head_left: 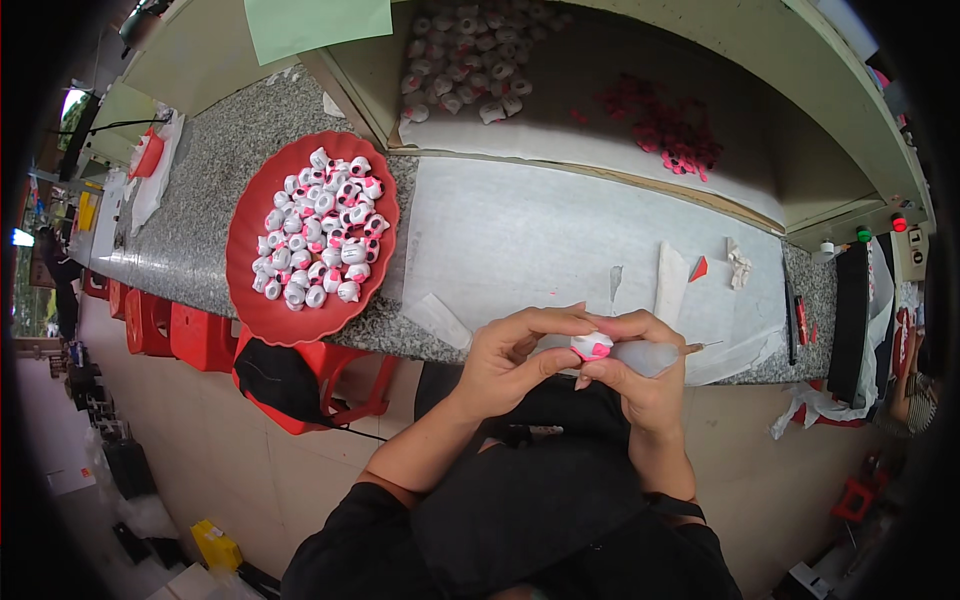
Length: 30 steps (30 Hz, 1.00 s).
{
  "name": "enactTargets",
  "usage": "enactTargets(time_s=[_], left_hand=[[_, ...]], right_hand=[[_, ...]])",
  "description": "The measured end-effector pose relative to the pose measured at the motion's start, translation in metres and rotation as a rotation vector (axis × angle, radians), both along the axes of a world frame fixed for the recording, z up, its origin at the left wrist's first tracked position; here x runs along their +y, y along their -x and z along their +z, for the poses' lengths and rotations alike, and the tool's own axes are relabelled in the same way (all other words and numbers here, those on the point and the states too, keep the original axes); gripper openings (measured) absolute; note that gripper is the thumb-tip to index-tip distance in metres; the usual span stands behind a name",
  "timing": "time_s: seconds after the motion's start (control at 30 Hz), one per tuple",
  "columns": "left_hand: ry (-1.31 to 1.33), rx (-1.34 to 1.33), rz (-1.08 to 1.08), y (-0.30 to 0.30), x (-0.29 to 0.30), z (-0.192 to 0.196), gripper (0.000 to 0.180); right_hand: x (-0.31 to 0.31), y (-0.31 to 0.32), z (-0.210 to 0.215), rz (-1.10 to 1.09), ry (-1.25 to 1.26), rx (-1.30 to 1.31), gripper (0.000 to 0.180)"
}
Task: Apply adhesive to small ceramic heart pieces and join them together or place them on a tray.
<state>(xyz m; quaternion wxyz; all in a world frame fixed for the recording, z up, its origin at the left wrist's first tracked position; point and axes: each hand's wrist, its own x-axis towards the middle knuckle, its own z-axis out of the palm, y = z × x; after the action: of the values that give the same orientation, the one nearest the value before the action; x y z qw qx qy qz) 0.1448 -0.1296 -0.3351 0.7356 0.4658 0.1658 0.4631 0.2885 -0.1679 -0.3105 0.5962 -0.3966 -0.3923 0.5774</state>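
Observation:
Close to my body, just off the bench's front edge, a small white-and-pink toy head sits between my two hands. My left hand is closed, pinching it from the left with thumb and fingers. From the other side, the thumb and forefinger of my right hand also touch it. Tucked in my right hand is a translucent squeeze bottle, its thin needle tip pointing right. To the left, a scalloped red tray carries many similar white-and-pink heads.
White paper covers the bench, with a rolled tissue, a red scrap and crumpled paper on it. A shelf behind bears white pieces and pink pieces. Red stools stand at left.

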Motion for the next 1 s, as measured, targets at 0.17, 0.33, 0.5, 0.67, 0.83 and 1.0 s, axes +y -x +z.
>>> enactTargets(time_s=[0.17,0.33,0.5,0.67,0.83,1.0], left_hand=[[-0.043,0.025,0.091,-0.001,-0.002,-0.004,0.027],[-0.127,0.004,0.097,-0.004,0.000,-0.006,0.027],[-0.056,0.018,0.123,-0.004,-0.002,-0.009,0.028],[-0.079,-0.092,0.051,-0.004,0.000,-0.009,0.021],[-0.112,-0.091,0.008,0.002,0.000,-0.008,0.019],[-0.178,0.157,0.257,0.028,0.011,0.009,0.023]], right_hand=[[0.001,0.000,0.003,0.028,0.030,-0.038,0.026],[-0.002,0.002,-0.003,0.000,-0.029,0.013,0.027],[0.001,0.003,0.000,0.006,0.037,0.004,0.025],[-0.007,0.004,-0.004,-0.016,-0.029,-0.049,0.025],[-0.007,0.009,-0.007,-0.003,-0.107,-0.011,0.026],[0.013,0.014,-0.007,0.066,0.012,-0.094,0.038]])
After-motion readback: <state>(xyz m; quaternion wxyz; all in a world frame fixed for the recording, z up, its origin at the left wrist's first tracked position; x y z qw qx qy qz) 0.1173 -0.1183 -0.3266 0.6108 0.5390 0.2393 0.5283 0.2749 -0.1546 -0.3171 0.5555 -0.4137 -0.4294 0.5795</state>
